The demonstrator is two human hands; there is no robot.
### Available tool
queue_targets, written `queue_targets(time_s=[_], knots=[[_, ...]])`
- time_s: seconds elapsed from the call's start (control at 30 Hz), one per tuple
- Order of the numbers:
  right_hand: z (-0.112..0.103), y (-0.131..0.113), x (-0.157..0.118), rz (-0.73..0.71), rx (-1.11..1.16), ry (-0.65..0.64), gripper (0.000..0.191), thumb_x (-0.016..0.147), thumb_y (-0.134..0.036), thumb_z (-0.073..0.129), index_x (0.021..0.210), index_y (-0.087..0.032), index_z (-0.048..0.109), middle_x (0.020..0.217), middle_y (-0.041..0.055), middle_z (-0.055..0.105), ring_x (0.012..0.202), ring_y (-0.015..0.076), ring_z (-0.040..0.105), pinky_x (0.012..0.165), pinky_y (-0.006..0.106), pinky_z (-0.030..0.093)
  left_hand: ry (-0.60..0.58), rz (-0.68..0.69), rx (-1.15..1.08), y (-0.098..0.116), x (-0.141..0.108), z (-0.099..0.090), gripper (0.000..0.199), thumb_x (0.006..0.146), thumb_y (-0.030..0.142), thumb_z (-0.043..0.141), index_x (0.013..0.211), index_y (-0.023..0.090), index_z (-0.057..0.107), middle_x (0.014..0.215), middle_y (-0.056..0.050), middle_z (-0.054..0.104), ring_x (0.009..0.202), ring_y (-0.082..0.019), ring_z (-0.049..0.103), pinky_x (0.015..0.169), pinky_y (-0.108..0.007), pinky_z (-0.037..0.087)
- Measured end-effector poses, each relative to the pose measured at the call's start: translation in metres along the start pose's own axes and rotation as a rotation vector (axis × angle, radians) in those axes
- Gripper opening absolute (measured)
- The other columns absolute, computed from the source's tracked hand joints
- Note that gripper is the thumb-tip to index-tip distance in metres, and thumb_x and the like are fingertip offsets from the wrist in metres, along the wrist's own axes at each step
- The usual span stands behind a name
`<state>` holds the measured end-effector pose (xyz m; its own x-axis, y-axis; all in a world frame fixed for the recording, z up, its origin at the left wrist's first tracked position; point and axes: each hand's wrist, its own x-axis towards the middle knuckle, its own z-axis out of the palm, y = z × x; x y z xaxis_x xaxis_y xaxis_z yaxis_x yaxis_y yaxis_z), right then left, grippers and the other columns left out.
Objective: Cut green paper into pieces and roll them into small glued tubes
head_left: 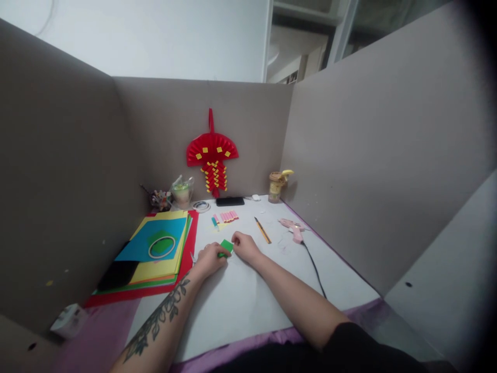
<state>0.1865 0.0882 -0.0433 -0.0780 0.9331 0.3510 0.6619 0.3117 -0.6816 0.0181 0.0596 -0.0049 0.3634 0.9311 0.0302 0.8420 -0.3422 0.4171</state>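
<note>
My left hand (212, 258) is closed on a small piece of green paper (227, 245), low over the white tabletop. At the paper's right edge my right hand (246, 247) is closed, its thumb and fingertips pinched together at the corner. Scissor-like metal tips (193, 258) peek out beside the left hand, mostly hidden by it. Just beyond the hands lie a row of small pink paper rolls (229, 216) and a teal-capped tube (215, 223). To the right rests a yellow craft knife (263, 230).
Stacked coloured paper (155, 233) with a white ring (162, 247) lies left. A pink glue gun (295, 228) with a black cord is at right. A phone (230, 201), drink cup (275, 187) and bagged cup (181, 192) stand at back, below a red paper decoration (212, 147). Grey panels surround the table.
</note>
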Motion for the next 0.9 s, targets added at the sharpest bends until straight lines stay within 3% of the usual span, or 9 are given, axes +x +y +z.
queue_targets(time_s=[0.33,0.53,0.63,0.77,0.9], knots=[[-0.0026,-0.0063,-0.0012,-0.037,-0.07,-0.07,0.017,0.064,-0.006,0.047,0.072,-0.019,0.055,0.065,-0.0023,0.055,0.061,0.0113,0.047,0.057,0.02,0.032,-0.001,0.027,-0.019,-0.0024,-0.0003,0.0006,0.03,0.069,0.019,0.054,0.091,0.031,0.071,0.102,-0.001,0.061,0.097,-0.021,0.054,0.078,-0.027,0.042],[-0.0061,0.0029,0.0025,0.03,-0.127,0.052,0.025,0.062,-0.003,0.046,0.079,-0.018,0.056,0.074,0.0005,0.054,0.07,0.0132,0.048,0.065,0.022,0.034,0.0,-0.001,0.019,0.0034,-0.0043,-0.0025,0.027,0.07,0.02,0.054,0.09,0.028,0.07,0.103,-0.002,0.062,0.1,-0.022,0.053,0.079,-0.028,0.041],[-0.0093,0.0012,-0.0012,0.073,-0.124,0.022,0.019,0.068,-0.015,0.053,0.087,-0.019,0.056,0.076,-0.0001,0.054,0.069,0.0131,0.049,0.062,0.022,0.033,0.026,-0.031,0.054,0.006,-0.0056,-0.0027,0.027,0.069,0.02,0.054,0.093,0.025,0.066,0.101,-0.003,0.063,0.099,-0.023,0.053,0.078,-0.029,0.04],[-0.0083,-0.006,-0.0055,0.086,-0.253,-0.078,0.027,0.068,-0.035,0.064,0.091,-0.022,0.057,0.091,0.0021,0.055,0.07,0.0133,0.05,0.058,0.023,0.029,0.044,-0.053,0.07,0.007,-0.0054,-0.001,0.027,0.069,0.02,0.054,0.095,0.023,0.06,0.098,-0.004,0.063,0.095,-0.022,0.054,0.074,-0.029,0.04],[-0.0068,-0.005,-0.0025,0.162,-0.331,-0.03,0.013,0.076,-0.02,0.053,0.088,-0.022,0.059,0.09,0.0032,0.056,0.067,0.0124,0.05,0.055,0.024,0.026,0.049,-0.047,0.071,0.0036,-0.0038,0.0013,0.028,0.067,0.019,0.054,0.094,0.023,0.058,0.098,-0.003,0.063,0.094,-0.023,0.054,0.072,-0.029,0.039]])
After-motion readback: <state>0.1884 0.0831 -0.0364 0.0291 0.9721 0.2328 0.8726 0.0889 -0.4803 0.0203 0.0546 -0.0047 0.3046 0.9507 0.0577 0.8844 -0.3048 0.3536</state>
